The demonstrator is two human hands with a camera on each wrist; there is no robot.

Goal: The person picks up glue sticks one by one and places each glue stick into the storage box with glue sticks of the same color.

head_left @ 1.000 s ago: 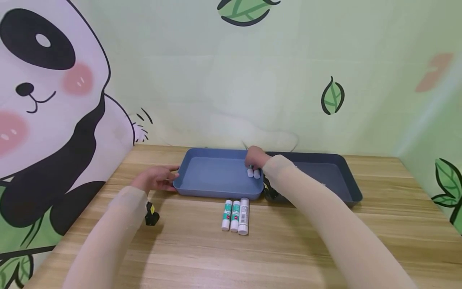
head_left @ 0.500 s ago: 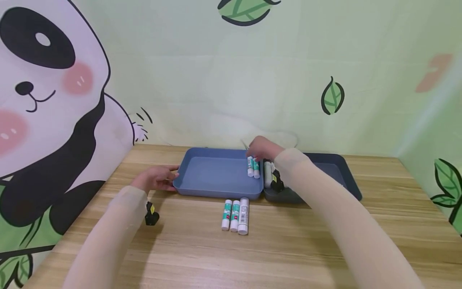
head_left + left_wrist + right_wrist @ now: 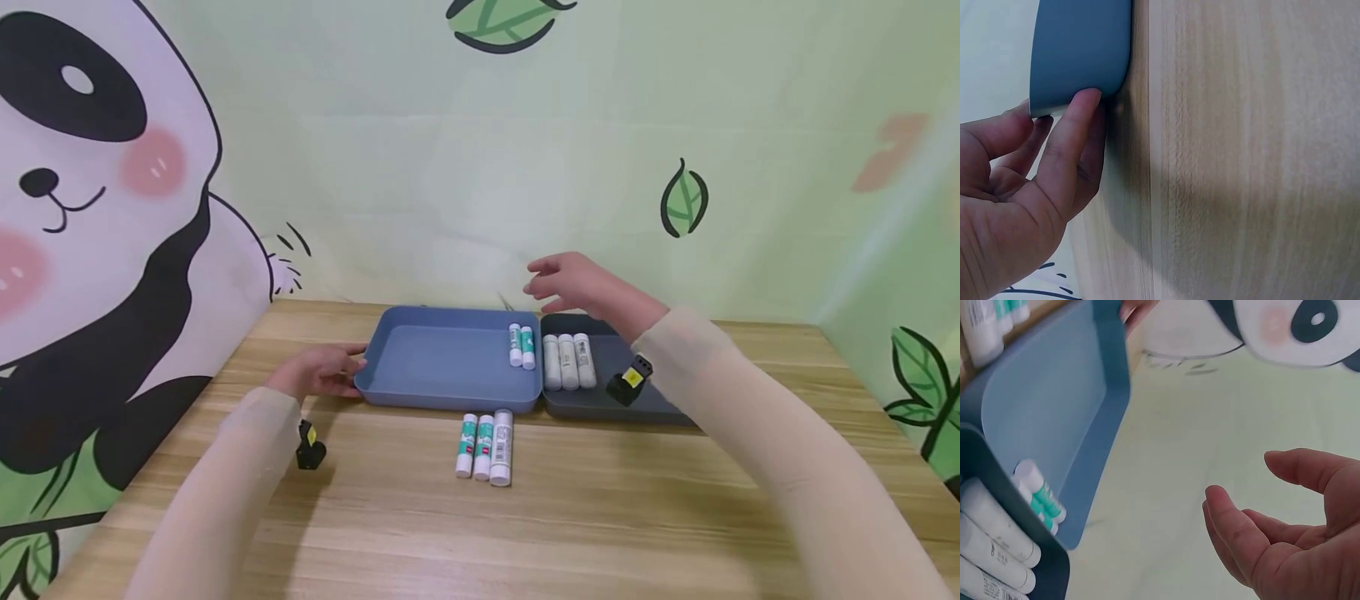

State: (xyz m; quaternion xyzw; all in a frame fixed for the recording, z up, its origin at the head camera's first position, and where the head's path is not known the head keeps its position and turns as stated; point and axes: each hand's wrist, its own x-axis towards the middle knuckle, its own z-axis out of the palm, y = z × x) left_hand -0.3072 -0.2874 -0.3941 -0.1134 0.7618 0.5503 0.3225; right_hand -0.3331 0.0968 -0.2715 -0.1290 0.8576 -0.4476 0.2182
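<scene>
My left hand (image 3: 318,369) rests its fingers against the left end of the blue tray (image 3: 442,398). In the left wrist view the fingertips (image 3: 1088,97) touch the tray's outer wall, not wrapped round it. Two small green-and-white glue sticks (image 3: 521,347) lie at that tray's right end. My right hand (image 3: 573,282) hovers above the back of the dark grey tray (image 3: 600,408), fingers spread and holding nothing. Inside the dark tray, three larger white glue sticks (image 3: 567,362) lie side by side at its left end.
In front of the blue tray, two green-and-white glue sticks (image 3: 475,447) and one larger white glue stick (image 3: 502,450) lie together on the wooden table (image 3: 570,517). The trays stand side by side near a printed wall (image 3: 420,183). Small black cameras (image 3: 310,447) sit at both wrists.
My right hand has left the two small glue sticks in the blue tray, rising and moving right, its fingers opening. The left hand stays at the tray's end.
</scene>
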